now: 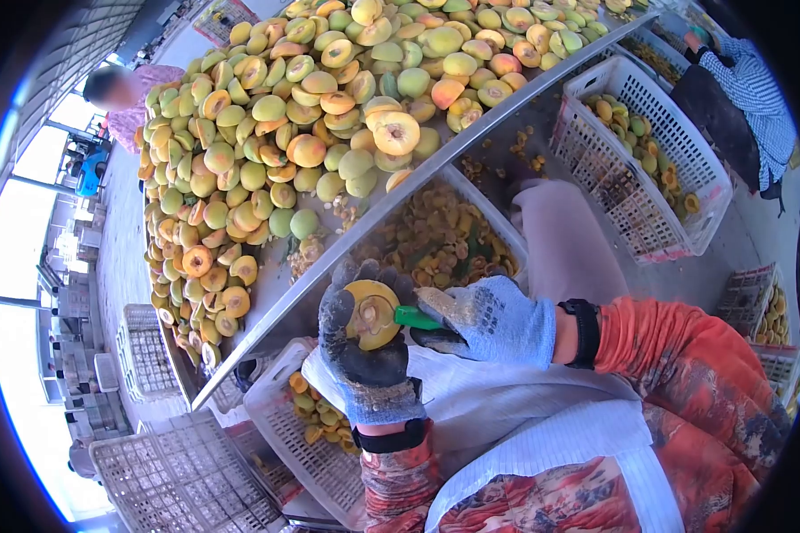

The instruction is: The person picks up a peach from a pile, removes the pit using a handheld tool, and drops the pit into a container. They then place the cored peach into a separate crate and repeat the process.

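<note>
Fingers of the gloved left hand point(362, 362) are clamped round a cut fruit point(373, 317), holding it upright just beside the metal rim of the table, on the person's side. It is round, its skin edge yellow-green, its cut face golden with a paler, brownish oval at the centre. Against its right edge stands a green-handled tool point(418, 317), gripped by the closed fingers of the right hand point(502, 320); whether a blade enters the flesh cannot be told.

Leftmost of the near edges, a white crate point(298, 457) of fruit pieces sits close by the left forearm. The table point(280, 322) slants up to the right, a narrow bare strip separating its rim from the heaped fruit point(276, 160). Beyond the rim's near side lie yellow-brown scraps point(444, 226). Further right, grey floor point(640, 284) opens between the right sleeve point(676, 342) and another white crate point(600, 164).
</note>
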Demonstrator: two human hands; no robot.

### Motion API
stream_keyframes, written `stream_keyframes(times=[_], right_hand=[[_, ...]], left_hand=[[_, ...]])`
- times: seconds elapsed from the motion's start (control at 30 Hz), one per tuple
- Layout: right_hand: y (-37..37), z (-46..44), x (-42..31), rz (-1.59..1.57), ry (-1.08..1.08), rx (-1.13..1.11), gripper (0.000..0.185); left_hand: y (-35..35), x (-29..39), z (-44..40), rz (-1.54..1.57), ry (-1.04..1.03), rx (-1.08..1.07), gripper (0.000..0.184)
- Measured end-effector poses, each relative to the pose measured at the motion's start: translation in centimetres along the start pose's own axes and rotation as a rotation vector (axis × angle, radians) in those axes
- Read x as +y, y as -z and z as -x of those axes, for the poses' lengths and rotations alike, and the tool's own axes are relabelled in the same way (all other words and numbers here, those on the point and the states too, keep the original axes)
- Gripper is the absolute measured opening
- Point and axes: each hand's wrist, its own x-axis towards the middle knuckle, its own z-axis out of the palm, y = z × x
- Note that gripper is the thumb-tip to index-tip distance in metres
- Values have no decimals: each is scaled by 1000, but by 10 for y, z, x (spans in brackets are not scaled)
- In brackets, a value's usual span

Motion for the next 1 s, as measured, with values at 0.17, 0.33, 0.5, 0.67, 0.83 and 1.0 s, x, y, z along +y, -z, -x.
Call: stream_keyframes(times=[0.17,0.33,0.5,0.67,0.83,1.0], right_hand=[[8,-2,-11,-31,-121,-141,42],[6,2,-28,-154,-135,-162,40],[-14,8,-28,-261,-109,-40,38],[12,0,-23,-219,-164,-420,42],[-2,-8,-16,-459,-139,-291,45],[10,-21,-8,-104,-141,-290,45]], left_hand=[[4,-3,2,35,-17,48,41],[-13,-5,17,-174,-263,96,38],[-9,-4,16,-150,-281,103,42],[-3,-4,21,-164,-165,70,43],[-2,-3,15,-96,-235,117,43],[14,-5,-4,45,-102,72,48]])
